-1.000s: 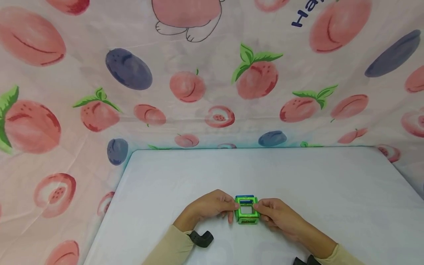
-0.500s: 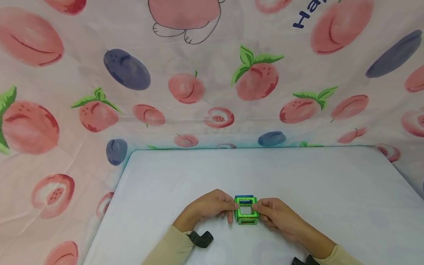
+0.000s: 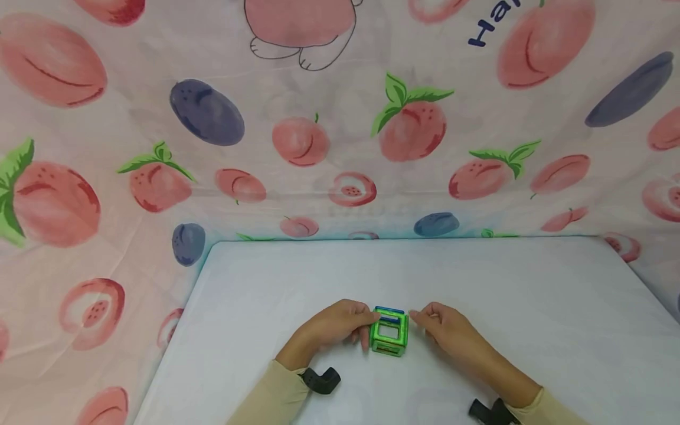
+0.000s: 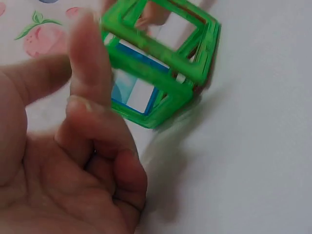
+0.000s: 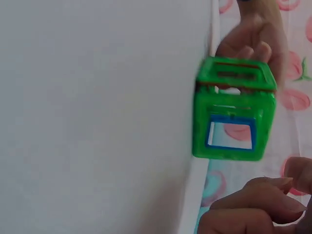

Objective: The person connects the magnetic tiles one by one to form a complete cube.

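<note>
A cube of green open-framed magnetic tiles (image 3: 389, 342), with a blue tile (image 3: 389, 310) at its far side, is in the middle of the near part of the table. My left hand (image 3: 340, 321) pinches the cube's left side, its thumb on the top frame. In the left wrist view the cube (image 4: 161, 63) stands out beyond my fingers, partly hidden by them. Just to the right of the cube is my right hand (image 3: 448, 330), apart from it, fingers loosely bent with nothing between them. The right wrist view has a gap between the cube (image 5: 234, 105) and my right fingers (image 5: 258, 200).
A white table (image 3: 265, 271) spreads around the hands. Behind it and at the left hangs a fruit-printed cloth (image 3: 319, 106). Black straps with camera mounts are on my left wrist (image 3: 321, 381) and right wrist (image 3: 491, 411).
My right hand has let go of the cube and moved slightly away to the right. The cube, still in my left hand, has shifted a little left and away and turned slightly.
</note>
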The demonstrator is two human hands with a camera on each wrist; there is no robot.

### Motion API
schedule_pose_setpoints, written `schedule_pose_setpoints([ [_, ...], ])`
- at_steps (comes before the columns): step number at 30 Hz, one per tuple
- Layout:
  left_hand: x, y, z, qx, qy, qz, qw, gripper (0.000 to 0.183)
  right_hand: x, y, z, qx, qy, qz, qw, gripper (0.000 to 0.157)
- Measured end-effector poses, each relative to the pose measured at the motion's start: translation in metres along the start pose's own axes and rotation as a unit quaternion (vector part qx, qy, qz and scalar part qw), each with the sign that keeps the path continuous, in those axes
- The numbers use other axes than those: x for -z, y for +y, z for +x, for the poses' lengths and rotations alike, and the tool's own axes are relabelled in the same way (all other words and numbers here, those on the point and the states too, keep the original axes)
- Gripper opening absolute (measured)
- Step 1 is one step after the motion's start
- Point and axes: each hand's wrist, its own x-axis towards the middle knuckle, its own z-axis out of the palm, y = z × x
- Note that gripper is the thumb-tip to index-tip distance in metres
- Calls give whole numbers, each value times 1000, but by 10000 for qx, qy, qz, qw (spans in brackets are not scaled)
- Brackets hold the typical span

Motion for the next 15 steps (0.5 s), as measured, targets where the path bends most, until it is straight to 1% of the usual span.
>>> schedule_pose_setpoints([
  [1, 0, 0, 0, 5, 74, -11, 10000, 41, 2, -4, 2, 22, 154, -104, 9998, 46],
  [2, 0, 1, 0, -2, 137, -12, 9999, 41, 5, -7, 5, 65, 207, -120, 9997, 45],
  [4, -1, 1, 0, -8, 224, 11, 9997, 41, 9, -12, 12, 270, 45, -43, 9996, 43],
  [6, -2, 1, 0, 2, 313, 97, 9995, 42, 11, -16, 20, 439, -179, -64, 9989, 43],
  [10, -7, 2, -1, 46, 441, 152, 9989, 44, 10, -19, 37, 581, -733, -200, 9954, 43],
  [13, -10, 2, -1, 76, 520, 103, 9986, 49, 8, -19, 46, 773, -1255, -123, 9890, 40],
  [15, -10, 1, -1, 79, 578, 65, 9983, 52, 5, -19, 51, 840, -1566, 34, 9841, 38],
])
